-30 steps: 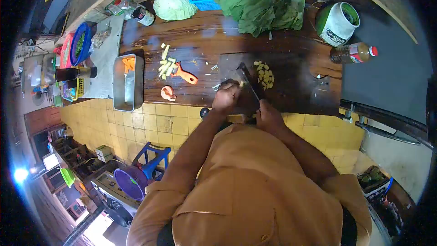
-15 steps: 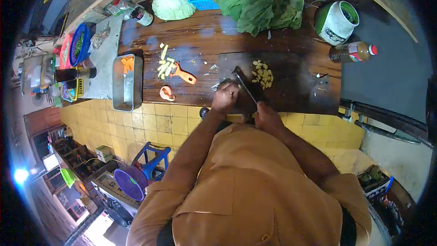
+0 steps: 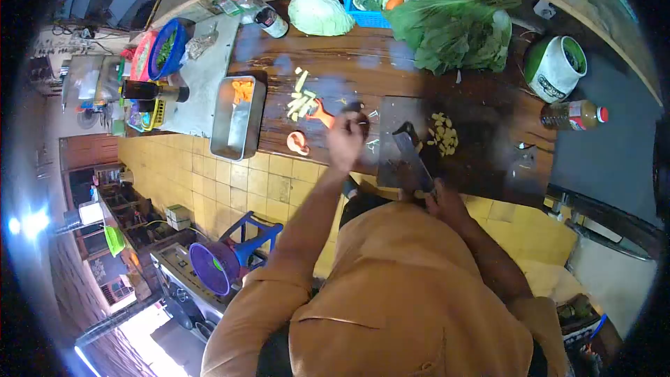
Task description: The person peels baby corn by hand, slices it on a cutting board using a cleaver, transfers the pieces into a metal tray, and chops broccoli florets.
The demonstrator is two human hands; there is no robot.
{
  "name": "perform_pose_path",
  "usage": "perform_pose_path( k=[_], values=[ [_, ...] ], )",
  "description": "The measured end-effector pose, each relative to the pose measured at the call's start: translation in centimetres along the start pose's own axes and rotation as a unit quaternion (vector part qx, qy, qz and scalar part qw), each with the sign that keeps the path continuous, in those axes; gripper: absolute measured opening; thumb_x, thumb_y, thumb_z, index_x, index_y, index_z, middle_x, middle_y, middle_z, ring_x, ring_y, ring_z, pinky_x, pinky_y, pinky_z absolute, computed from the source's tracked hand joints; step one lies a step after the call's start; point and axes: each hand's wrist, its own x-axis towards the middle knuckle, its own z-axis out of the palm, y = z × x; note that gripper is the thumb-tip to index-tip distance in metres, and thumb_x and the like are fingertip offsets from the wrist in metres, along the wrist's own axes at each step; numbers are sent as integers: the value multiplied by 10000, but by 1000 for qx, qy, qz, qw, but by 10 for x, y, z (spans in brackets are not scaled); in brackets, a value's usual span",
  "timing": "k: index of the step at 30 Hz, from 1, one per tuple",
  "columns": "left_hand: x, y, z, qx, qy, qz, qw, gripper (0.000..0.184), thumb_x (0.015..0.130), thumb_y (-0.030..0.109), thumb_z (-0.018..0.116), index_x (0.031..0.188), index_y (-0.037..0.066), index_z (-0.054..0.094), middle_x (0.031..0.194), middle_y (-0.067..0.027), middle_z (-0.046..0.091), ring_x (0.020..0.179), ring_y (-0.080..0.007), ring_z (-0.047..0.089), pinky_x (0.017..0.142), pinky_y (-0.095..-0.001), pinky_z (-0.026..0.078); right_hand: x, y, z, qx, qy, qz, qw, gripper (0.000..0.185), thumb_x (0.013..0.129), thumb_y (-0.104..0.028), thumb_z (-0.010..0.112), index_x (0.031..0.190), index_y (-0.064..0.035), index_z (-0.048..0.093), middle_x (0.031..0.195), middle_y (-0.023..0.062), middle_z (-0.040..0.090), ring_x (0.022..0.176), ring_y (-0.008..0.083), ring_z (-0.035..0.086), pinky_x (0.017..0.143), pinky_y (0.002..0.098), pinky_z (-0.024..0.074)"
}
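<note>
In my right hand is the handle of a broad-bladed knife. Its blade lies tilted over the dark cutting board. To the right of the blade, a small heap of pale yellow chopped pieces rests on the board. My left hand hovers left of the board, beside an orange-handled peeler; motion smears its fingers. Pale yellow cut sticks lie beyond the peeler. Closer to the table edge sits a pinkish-orange curled piece, its kind unclear.
A metal tray with orange pieces stands at the left. Along the back are a cabbage, a blue basket and leafy greens. A white-green container and a bottle stand at the right.
My left hand has left the knife area and moved left toward the peeler and sticks. The knife's blade is now turned flatter. The whole view has shifted, so the table appears farther right.
</note>
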Motion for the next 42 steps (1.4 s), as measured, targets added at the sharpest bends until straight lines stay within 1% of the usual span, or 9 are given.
perform_pose_path(
  k=[2,5,10,12,14,17,21,25,42],
  values=[
    [36,-11,-37,142,94,88,982,150,859,58,556,967,22,653,902,-173,667,852,-328,655,780,-379,518,0,5,4,-6,0,18,1000,417,889,-203,560,1238,9,475,979,271,629,868,414,631,763,512,493],
    [90,-42,-74,270,135,-1,953,216,872,172,612,1012,17,671,838,-221,661,799,-360,653,732,-450,514,-8,-13,-14,41,22,66,997,416,894,-201,550,1249,-3,460,1001,268,626,870,418,627,775,514,486],
    [159,-71,-93,374,-4,86,924,251,877,239,583,1035,56,651,889,-226,673,860,-415,646,754,-470,522,-11,20,-18,34,73,155,985,416,906,-214,530,1254,1,453,1026,284,606,879,426,620,802,513,471],
    [183,-101,-92,366,-29,57,929,251,884,234,560,1055,68,641,893,-222,674,859,-406,650,756,-467,524,-14,37,-14,-13,125,35,992,412,913,-236,523,1238,7,453,1000,295,585,875,424,609,806,513,461],
    [191,-99,-90,422,-98,6,901,233,866,186,565,1068,93,631,883,-198,675,820,-382,655,735,-470,519,-18,28,-13,26,136,62,988,344,893,-205,539,1158,4,469,932,271,566,834,408,587,776,483,455],
    [151,-12,-76,269,31,48,962,182,819,139,627,986,74,655,872,-169,679,798,-369,652,717,-450,515,-25,24,-10,23,167,64,984,276,873,-181,557,1059,8,481,823,250,552,778,414,586,708,467,459],
    [48,39,-20,94,-107,170,975,153,752,126,715,882,55,679,843,-148,665,764,-318,641,675,-399,512,-28,-4,-12,32,174,75,981,280,871,-192,557,1042,12,474,791,251,600,741,471,602,613,509,462],
    [-40,19,46,99,-241,180,948,170,769,156,712,898,50,679,857,-147,648,792,-327,635,684,-421,516,-14,-11,-9,1,133,56,990,289,888,-183,541,1085,13,462,846,277,613,780,479,607,676,535,485],
    [-61,21,49,96,-232,221,942,94,769,82,649,857,50,642,833,-134,641,804,-337,637,712,-428,541,5,-20,4,-34,38,65,997,259,910,-184,507,1063,10,430,955,294,559,910,468,574,788,537,456]
  ],
)
